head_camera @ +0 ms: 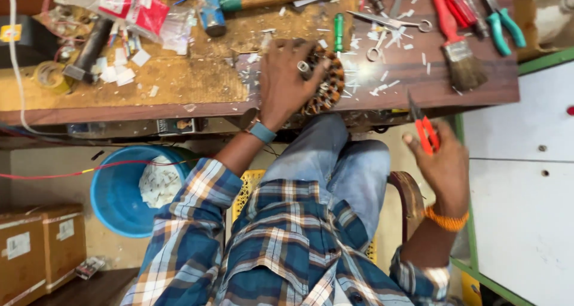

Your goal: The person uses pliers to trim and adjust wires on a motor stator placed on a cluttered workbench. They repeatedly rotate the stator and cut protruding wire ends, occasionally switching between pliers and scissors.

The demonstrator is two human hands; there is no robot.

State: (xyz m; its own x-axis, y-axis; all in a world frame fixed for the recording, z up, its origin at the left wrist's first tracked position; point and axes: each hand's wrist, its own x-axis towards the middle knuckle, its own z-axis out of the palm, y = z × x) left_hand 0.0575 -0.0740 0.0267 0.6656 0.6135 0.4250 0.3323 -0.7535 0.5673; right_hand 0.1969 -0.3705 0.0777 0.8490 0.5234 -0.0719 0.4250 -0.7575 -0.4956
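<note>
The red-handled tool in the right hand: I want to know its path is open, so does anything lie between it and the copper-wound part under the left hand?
Nothing visible blocks it. The red-handled tool in the right hand is off the bench edge; the copper-wound part sits under the left hand, with only open air and paper scraps between.

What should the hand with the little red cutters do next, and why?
Probably bring the red cutters over to the round copper-wound coil. The left hand already presses down on that coil at the workbench edge, while the right hand holds the cutters off to the side, below the bench and away from the coil.
</note>
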